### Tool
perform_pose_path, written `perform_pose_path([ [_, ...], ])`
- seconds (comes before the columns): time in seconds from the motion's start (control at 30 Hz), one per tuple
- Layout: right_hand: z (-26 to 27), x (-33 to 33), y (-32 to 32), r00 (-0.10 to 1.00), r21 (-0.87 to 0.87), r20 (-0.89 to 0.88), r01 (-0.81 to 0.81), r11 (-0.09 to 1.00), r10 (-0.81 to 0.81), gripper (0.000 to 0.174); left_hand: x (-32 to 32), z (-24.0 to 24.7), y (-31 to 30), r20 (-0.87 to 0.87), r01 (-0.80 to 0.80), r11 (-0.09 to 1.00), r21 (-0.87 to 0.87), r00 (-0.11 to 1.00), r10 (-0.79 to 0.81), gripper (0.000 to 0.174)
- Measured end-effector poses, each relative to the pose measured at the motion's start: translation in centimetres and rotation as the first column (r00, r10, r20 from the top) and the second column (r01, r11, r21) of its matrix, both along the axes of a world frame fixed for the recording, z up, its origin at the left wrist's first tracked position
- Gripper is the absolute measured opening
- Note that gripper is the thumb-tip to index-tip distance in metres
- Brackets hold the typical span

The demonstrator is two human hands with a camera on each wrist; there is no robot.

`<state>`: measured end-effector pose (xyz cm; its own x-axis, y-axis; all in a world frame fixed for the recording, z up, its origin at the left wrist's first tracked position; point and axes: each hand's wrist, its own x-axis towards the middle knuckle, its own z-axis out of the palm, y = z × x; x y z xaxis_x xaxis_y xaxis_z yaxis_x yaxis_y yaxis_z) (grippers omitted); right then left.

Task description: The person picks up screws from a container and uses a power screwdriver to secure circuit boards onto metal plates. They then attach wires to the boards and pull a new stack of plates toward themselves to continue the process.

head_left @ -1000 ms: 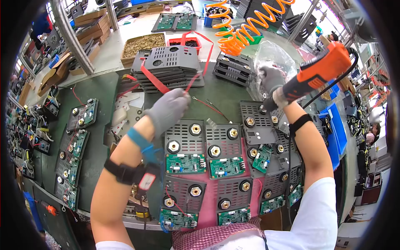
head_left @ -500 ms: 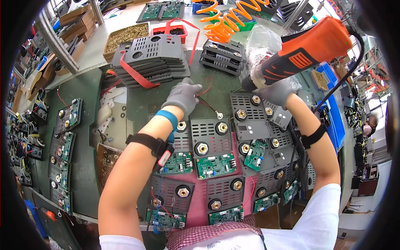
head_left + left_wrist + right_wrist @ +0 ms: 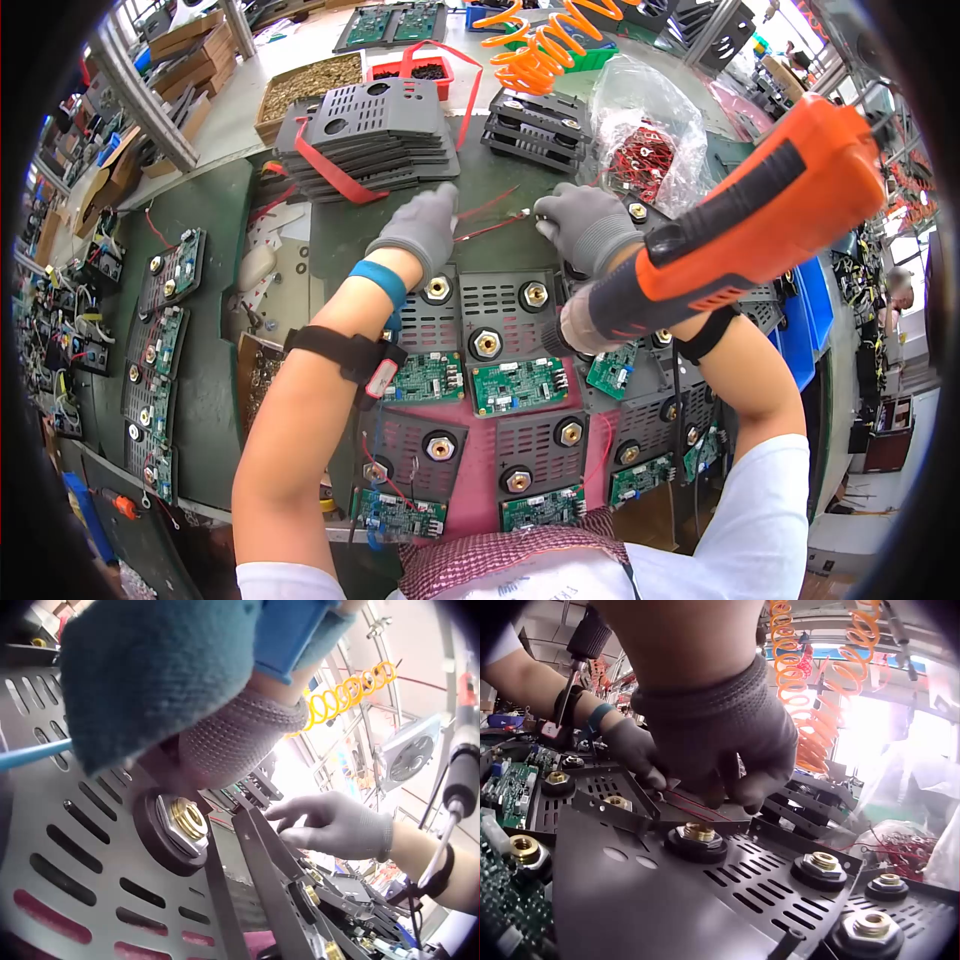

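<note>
Red wires [image 3: 490,229] lie over the green mat between the hands, a ring terminal at one end. My gloved left hand [image 3: 420,230] pinches them near their left end, the fingertips partly hidden. Across from it, my gloved right hand [image 3: 585,222] is by the terminal, fingers bent loosely; in the left wrist view its thumb and forefinger [image 3: 330,825] stand apart. The right wrist view shows the wires [image 3: 697,806] beyond the right hand [image 3: 720,742]. Below the hands are slotted grey plates [image 3: 508,310] with brass fittings and green circuit boards [image 3: 520,384].
An orange power tool [image 3: 740,220] hangs above the right forearm. Stacked grey plates [image 3: 375,130], a red strap [image 3: 335,170], a parts box [image 3: 310,88] and a clear bag of red wires [image 3: 645,150] stand behind. More boards [image 3: 165,350] lie at left.
My right hand has come out from the bag area, leftward to the wire's end. The left hand moved down from the strap, then slightly left. The power tool swung lower and right.
</note>
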<state>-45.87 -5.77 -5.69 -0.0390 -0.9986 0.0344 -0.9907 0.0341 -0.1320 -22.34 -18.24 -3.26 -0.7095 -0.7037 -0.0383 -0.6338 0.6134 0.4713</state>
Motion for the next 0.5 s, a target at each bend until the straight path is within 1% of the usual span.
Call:
perform_pose_path([
  [0.03,0.2,-0.4,0.2,0.933,0.049,0.359,-0.012,0.999,-0.006,0.032,0.5,1.1,0.3,-0.144,-0.034,0.996,0.083,0.988,0.046,0.012],
  [0.07,0.3,-0.5,0.4,0.742,0.091,0.669,-0.038,0.995,-0.033,0.03,1.3,1.7,0.3,-0.253,-0.038,0.977,0.209,0.963,0.092,0.01],
  [0.1,2.1,0.8,0.2,0.741,0.091,0.671,-0.041,0.995,-0.031,0.03,2.0,3.4,0.7,-0.246,-0.068,0.818,0.571,0.937,0.249,0.012],
  [0.13,5.1,3.1,0.0,0.903,0.17,0.43,-0.087,0.982,0.005,0.031,2.9,4.2,0.9,-0.314,-0.035,0.767,0.641,0.9,0.303,0.012],
  [0.17,6.7,4.4,-0.2,0.985,0.256,0.156,-0.108,0.961,0.069,0.032,4.1,4.8,1.2,-0.373,0.004,0.712,0.702,0.854,0.363,0.013],
  [0.2,3.7,3.3,-0.8,0.983,0.183,0.182,-0.041,0.982,0.007,0.029,5.4,6.0,1.9,-0.41,0.044,0.635,0.771,0.798,0.442,0.014],
  [0.23,3.8,3.5,-1.7,0.983,0.181,0.185,-0.047,0.982,0.013,0.029,6.9,5.8,2.2,-0.467,0.161,0.525,0.836,0.711,0.526,0.013],
  [0.27,4.0,4.0,-2.7,0.997,0.109,-0.033,-0.068,0.992,0.072,0.028,8.5,5.7,2.4,-0.477,0.195,0.493,0.848,0.685,0.55,0.014],
  [0.3,4.1,4.2,-3.7,0.961,0.043,-0.253,-0.101,0.994,0.109,0.028,9.9,5.7,2.8,-0.485,0.231,0.459,0.858,0.66,0.574,0.015],
  [0.33,3.8,4.2,-4.6,0.931,0.049,-0.324,-0.163,0.985,0.17,0.026,11.1,6.1,3.7,-0.48,0.229,0.454,0.861,0.661,0.577,0.015],
  [0.37,3.5,4.4,-5.1,0.931,0.058,-0.32,-0.164,0.985,0.174,0.026,12.4,6.7,5.0,-0.468,0.229,0.425,0.876,0.618,0.632,0.021],
  [0.4,3.2,4.8,-5.4,0.917,0.183,-0.365,-0.103,0.978,0.165,0.025,13.9,7.3,6.3,-0.449,0.231,0.392,0.891,0.575,0.684,0.027],
  [0.43,2.8,5.0,-5.6,0.899,0.304,-0.407,-0.033,0.952,0.161,0.024,15.9,7.9,7.9,-0.449,0.228,0.392,0.891,0.562,0.695,0.032],
  [0.47,1.8,4.6,-5.3,0.893,0.333,-0.411,-0.042,0.942,0.185,0.018,18.0,7.9,9.3,-0.437,0.227,0.376,0.898,0.548,0.713,0.037],
  [0.5,2.1,4.8,-5.0,0.917,0.316,-0.377,-0.004,0.949,0.129,0.019,19.3,7.9,9.9,-0.419,0.208,0.368,0.906,0.557,0.717,0.041],
])
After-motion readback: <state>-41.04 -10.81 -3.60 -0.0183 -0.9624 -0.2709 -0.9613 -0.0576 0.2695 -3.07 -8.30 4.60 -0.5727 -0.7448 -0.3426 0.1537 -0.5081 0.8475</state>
